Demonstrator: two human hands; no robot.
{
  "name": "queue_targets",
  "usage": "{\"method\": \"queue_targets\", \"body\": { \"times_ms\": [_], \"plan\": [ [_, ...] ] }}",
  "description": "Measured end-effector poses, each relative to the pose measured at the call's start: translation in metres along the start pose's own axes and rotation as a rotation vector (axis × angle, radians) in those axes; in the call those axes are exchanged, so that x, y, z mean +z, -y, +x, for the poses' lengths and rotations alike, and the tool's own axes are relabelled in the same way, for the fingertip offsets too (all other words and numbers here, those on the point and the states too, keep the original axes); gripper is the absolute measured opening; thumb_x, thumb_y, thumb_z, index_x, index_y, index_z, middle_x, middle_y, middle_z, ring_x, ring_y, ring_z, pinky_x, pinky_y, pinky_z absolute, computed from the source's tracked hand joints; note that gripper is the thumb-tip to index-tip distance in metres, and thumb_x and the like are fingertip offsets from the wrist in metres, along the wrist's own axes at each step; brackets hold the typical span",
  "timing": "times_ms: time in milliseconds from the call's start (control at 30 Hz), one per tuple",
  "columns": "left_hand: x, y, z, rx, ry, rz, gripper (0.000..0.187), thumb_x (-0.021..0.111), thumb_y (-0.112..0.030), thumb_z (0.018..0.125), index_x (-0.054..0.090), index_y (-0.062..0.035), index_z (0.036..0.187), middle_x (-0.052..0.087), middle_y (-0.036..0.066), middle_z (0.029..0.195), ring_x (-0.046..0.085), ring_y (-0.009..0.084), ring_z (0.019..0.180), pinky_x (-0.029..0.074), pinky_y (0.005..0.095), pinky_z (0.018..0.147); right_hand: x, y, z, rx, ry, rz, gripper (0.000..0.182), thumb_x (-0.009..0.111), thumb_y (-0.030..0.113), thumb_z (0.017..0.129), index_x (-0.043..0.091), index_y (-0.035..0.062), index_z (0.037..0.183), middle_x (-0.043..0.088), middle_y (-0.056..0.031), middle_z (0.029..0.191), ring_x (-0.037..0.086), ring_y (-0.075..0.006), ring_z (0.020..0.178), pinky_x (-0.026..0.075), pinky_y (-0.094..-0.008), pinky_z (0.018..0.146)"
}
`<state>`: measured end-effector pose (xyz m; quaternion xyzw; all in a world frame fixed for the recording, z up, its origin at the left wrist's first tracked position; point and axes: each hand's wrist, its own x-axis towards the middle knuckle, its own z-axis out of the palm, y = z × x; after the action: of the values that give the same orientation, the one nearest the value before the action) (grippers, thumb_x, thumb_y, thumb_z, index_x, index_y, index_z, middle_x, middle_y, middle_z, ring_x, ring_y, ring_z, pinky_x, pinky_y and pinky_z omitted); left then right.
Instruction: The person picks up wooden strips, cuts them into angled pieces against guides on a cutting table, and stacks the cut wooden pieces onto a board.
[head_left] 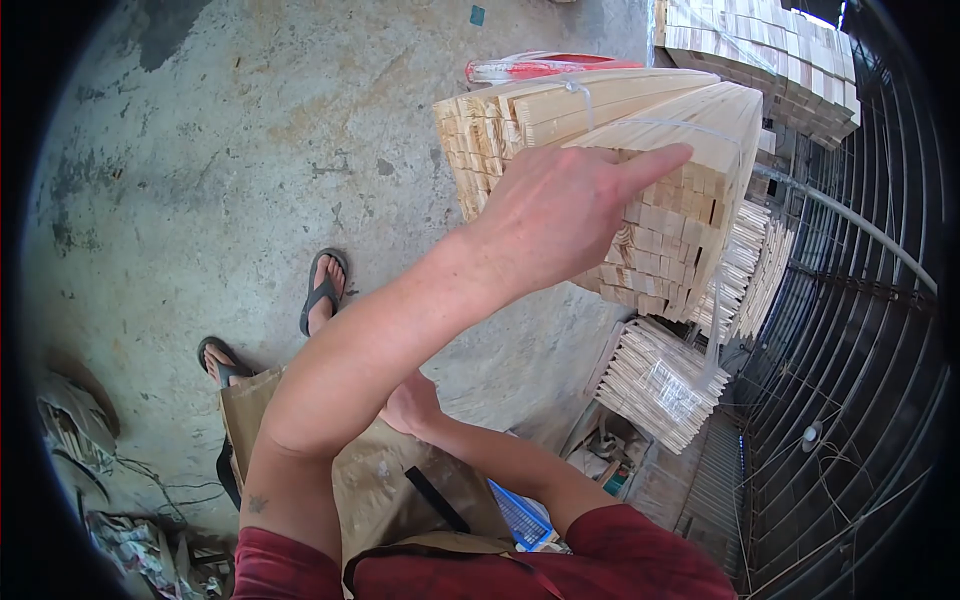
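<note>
My left arm reaches across to the right, and my left hand is over the end of a strapped bundle of pale wooden strips, back of the hand up. One finger is stretched out along the bundle's upper edge; the other fingers are hidden behind the hand. Beside it on the left is a second strapped bundle. My right hand is low in front of my apron, partly covered by my left forearm, its fingers hidden.
Lower right holds another bundle of thin strips in clear wrap. A wood stack stands top right, beside a dark barred wall. A red and white bag lies behind the bundles on the concrete floor. Debris sits lower left.
</note>
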<state>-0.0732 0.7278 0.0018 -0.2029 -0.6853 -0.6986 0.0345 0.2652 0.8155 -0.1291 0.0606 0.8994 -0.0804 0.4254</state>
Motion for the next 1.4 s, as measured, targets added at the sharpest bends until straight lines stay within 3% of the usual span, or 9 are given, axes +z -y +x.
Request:
{"method": "queue_targets", "body": {
  "times_ms": [433,633,700,800,867,967,1000,1067,1400],
  "plan": [
    [0.002,-0.024,0.007,0.071,-0.043,0.047,0.065,0.061,-0.002,0.089,0.054,-0.027,0.149,0.072,0.013,0.087,0.069,0.0342,0.07,0.056,0.0459,0.063,0.0,-0.003,-0.002,0.024,0.039,0.018,0.039,0.063,0.036,0.092,0.067,0.0002,0.107,0.067,-0.0225,0.109,0.064,-0.0367,0.108,0.057,-0.049,0.087],
    [-0.07,-0.028,-0.052,-0.242,-0.325,-0.016,0.056,0.063,0.004,0.093,0.058,-0.0135,0.146,0.064,0.004,0.075,0.059,0.0106,0.063,0.053,0.0279,0.066,-0.007,0.011,-0.004,0.013,-0.043,-0.056,0.036,0.063,0.035,0.091,0.069,0.0011,0.101,0.068,-0.0217,0.108,0.065,-0.0376,0.106,0.058,-0.0501,0.085],
    [-0.091,-0.007,-0.105,-0.387,-0.276,0.171,0.047,0.064,0.003,0.095,0.061,-0.0091,0.14,0.061,0.005,0.073,0.057,0.0104,0.062,0.05,0.0276,0.063,-0.006,0.015,-0.007,0.015,-0.036,-0.036,0.034,0.064,0.035,0.091,0.07,0.0027,0.102,0.068,-0.0213,0.108,0.064,-0.0377,0.107,0.057,-0.0502,0.086],
    [-0.127,0.053,-0.275,-0.601,0.126,0.627,0.046,0.061,-0.014,0.096,0.057,-0.0125,0.142,0.068,0.023,0.105,0.067,0.0423,0.091,0.054,0.0522,0.075,-0.007,0.022,-0.006,0.036,0.02,-0.017,0.032,0.064,0.033,0.09,0.071,0.0057,0.106,0.068,-0.0206,0.112,0.063,-0.0383,0.11,0.057,-0.0511,0.089],
    [-0.171,0.056,-0.425,-1.135,0.517,0.738,0.053,0.056,-0.018,0.097,0.05,-0.0124,0.149,0.064,0.026,0.126,0.065,0.0454,0.109,0.053,0.055,0.091,0.008,0.022,-0.013,0.003,0.012,0.008,0.032,0.062,0.032,0.09,0.071,0.0059,0.107,0.067,-0.0204,0.117,0.063,-0.0396,0.111,0.057,-0.0516,0.089],
    [-0.248,-0.058,-0.635,-1.634,0.292,0.862,0.047,0.06,-0.021,0.093,0.062,-0.0017,0.136,0.062,0.024,0.136,0.059,0.0405,0.127,0.049,0.0491,0.106,0.031,0.025,-0.018,-0.032,-0.032,0.057,0.03,0.062,0.031,0.09,0.072,0.0074,0.106,0.065,-0.0206,0.122,0.062,-0.0418,0.113,0.057,-0.0518,0.089],
    [-0.279,-0.091,-0.721,-1.484,0.927,1.108,0.048,0.056,-0.029,0.096,0.064,-0.0038,0.136,0.062,0.023,0.138,0.06,0.0367,0.128,0.05,0.0464,0.104,0.033,0.028,-0.022,-0.013,-0.017,0.054,0.029,0.062,0.031,0.09,0.073,0.0084,0.105,0.064,-0.021,0.125,0.061,-0.0429,0.114,0.057,-0.0518,0.089],
    [-0.287,-0.205,-0.762,-1.351,1.246,1.048,0.043,0.052,-0.036,0.098,0.073,-0.0058,0.121,0.07,0.019,0.129,0.064,0.0298,0.125,0.053,0.0436,0.097,0.03,0.036,-0.035,-0.02,-0.032,0.045,0.027,0.062,0.03,0.09,0.074,0.0099,0.104,0.065,-0.0205,0.124,0.062,-0.0423,0.113,0.057,-0.0513,0.089],
    [-0.334,-0.146,-0.583,-1.019,1.077,1.197,0.043,0.054,-0.037,0.097,0.074,-0.0049,0.118,0.07,0.021,0.127,0.066,0.0324,0.121,0.054,0.0453,0.095,-0.001,0.082,-0.065,-0.378,-0.13,0.334,0.02,0.066,0.029,0.088,0.079,0.0169,0.099,0.076,-0.0128,0.097,0.073,-0.0331,0.094,0.058,-0.0432,0.083]
  ]
}}
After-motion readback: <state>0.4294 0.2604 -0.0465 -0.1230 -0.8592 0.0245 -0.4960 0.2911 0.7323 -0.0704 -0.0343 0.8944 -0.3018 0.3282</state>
